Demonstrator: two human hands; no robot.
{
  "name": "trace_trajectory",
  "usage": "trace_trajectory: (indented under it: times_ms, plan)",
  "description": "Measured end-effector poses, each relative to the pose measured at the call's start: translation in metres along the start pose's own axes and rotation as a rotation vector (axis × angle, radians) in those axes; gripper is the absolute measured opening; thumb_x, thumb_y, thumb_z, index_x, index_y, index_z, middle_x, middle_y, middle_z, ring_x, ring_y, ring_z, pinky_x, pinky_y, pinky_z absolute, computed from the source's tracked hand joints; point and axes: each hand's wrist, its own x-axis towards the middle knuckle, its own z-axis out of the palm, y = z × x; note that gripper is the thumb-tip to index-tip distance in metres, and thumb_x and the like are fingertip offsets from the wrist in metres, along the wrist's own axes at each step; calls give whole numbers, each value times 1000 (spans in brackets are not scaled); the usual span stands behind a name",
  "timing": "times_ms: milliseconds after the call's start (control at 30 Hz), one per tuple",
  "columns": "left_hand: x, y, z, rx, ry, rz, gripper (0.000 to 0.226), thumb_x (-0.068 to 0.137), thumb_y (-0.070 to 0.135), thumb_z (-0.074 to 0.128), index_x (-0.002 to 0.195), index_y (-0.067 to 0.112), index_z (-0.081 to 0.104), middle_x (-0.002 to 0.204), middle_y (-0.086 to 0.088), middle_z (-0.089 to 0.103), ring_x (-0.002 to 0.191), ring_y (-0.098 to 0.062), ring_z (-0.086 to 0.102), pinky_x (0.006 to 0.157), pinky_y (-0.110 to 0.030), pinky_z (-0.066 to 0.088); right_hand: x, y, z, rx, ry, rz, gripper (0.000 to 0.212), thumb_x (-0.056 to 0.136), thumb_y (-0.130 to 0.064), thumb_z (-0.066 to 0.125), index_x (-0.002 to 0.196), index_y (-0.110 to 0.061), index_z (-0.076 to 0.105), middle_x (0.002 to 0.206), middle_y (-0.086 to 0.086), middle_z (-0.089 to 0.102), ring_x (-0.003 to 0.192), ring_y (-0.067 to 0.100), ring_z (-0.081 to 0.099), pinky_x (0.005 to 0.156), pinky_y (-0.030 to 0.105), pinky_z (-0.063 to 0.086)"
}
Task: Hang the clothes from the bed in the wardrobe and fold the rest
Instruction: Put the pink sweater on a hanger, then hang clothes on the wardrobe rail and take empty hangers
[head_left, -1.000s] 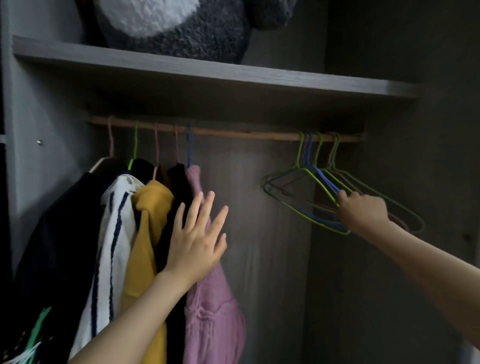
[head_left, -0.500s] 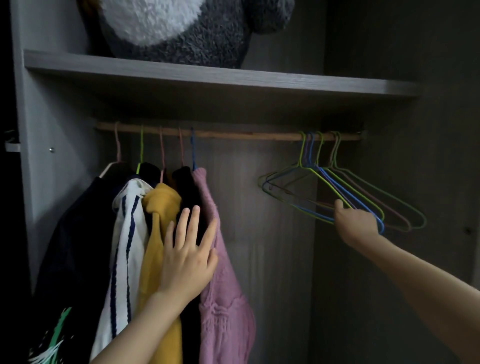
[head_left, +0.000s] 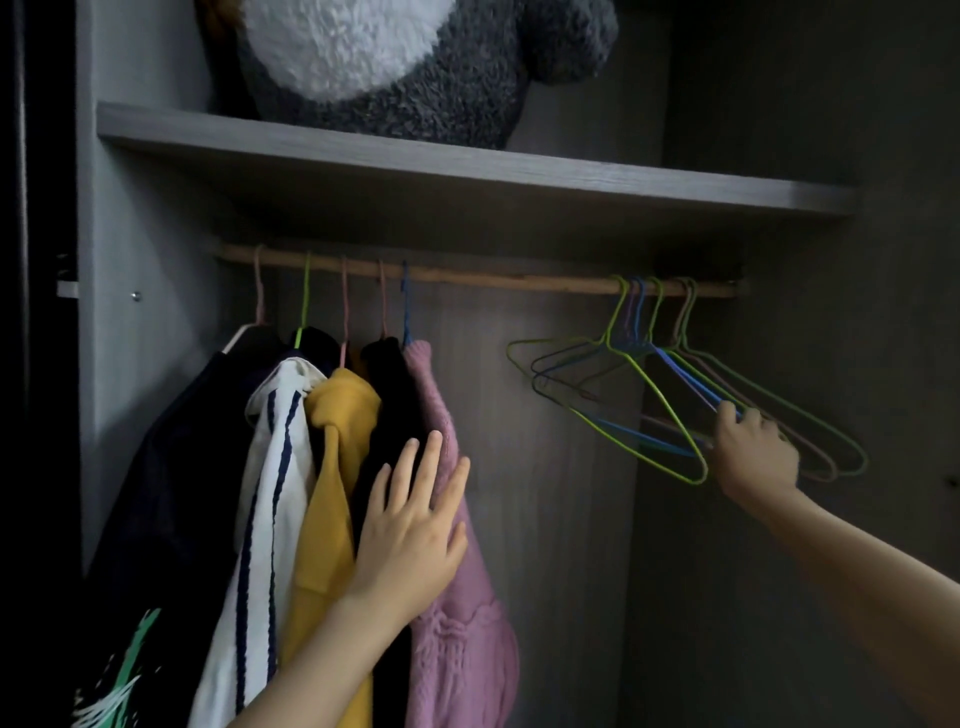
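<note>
Left hand (head_left: 410, 525), fingers straight, had come to rest flat on the pink sweater (head_left: 462, 597), holding the hung clothes (head_left: 337, 467) left. Right hand (head_left: 753, 447) gripped a thin blue wire hanger (head_left: 685, 378) among empty hangers (head_left: 655, 403) at the rail's (head_left: 493, 278) right end. A hanger was likely being fetched; the bed's clothes lay out of view.

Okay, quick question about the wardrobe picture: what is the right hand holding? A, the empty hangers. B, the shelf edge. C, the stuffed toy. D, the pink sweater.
A: the right hand curls its fingers round the empty hangers that hang at the right end of the rail, while the left hand lies flat on the pink sweater.
</note>
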Motion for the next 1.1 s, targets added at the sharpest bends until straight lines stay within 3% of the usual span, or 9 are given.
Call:
trace_trajectory:
  times_ms: [233,467,533,633,733,867,933,1033,1100]
  plan:
    - [7,4,6,-12,8,-39,65,55,23,85,116,8,67,131,-28,51,115,-44,55,85,-56,49,7,-7,8,166,-239,79,46,94,-43,49,121,-6,42,121,16,58,112,33,56,84,37,45]
    - [1,3,14,-15,7,-68,65,53,24,87,114,12,69,130,-28,52,116,-44,54,85,-55,50,18,-10,12,385,-357,187,38,93,-35,53,115,-5,46,116,19,60,108,35,57,80,36,44]
    - [0,2,15,-26,16,-71,63,53,23,87,113,12,69,130,-28,52,116,-44,55,85,-55,49,20,-14,13,539,-396,203,25,95,-26,51,99,-2,56,92,19,64,87,33,62,66,32,44]
    - [0,1,16,-24,34,-67,61,55,21,86,113,11,69,131,-28,51,116,-44,54,86,-56,49,17,-24,9,856,-464,188,25,96,-9,46,72,-6,53,59,8,53,50,19,53,42,21,40]
    - [0,-1,17,-27,48,-59,59,56,21,85,112,11,70,132,-27,51,116,-44,54,86,-57,49,16,-40,3,1150,-341,218,22,92,9,36,99,4,56,59,8,47,45,17,46,39,18,38]
    - [0,2,19,-36,79,-61,51,64,22,79,113,11,70,132,-28,51,117,-45,53,87,-57,48,25,-52,-10,1084,-73,155,23,94,-2,43,113,-1,57,91,12,55,82,21,48,67,26,33]
    - [-3,5,20,-41,105,-64,45,69,24,72,112,12,70,131,-29,51,117,-45,53,87,-58,47,25,-55,-15,1109,-44,106,22,95,-3,43,112,-4,56,93,11,53,79,20,46,63,26,33]
    - [-7,14,19,-86,179,-59,45,79,28,44,111,13,70,130,-29,52,119,-45,51,89,-58,45,19,-53,-23,1201,-98,54,17,93,0,43,98,-9,58,76,6,50,61,13,39,51,25,31]
    - [-11,22,22,-145,282,-14,44,79,26,42,111,13,70,131,-29,50,123,-44,43,92,-58,43,7,-44,-27,1280,-145,46,20,91,2,47,81,-12,59,65,1,47,57,11,38,49,20,32]
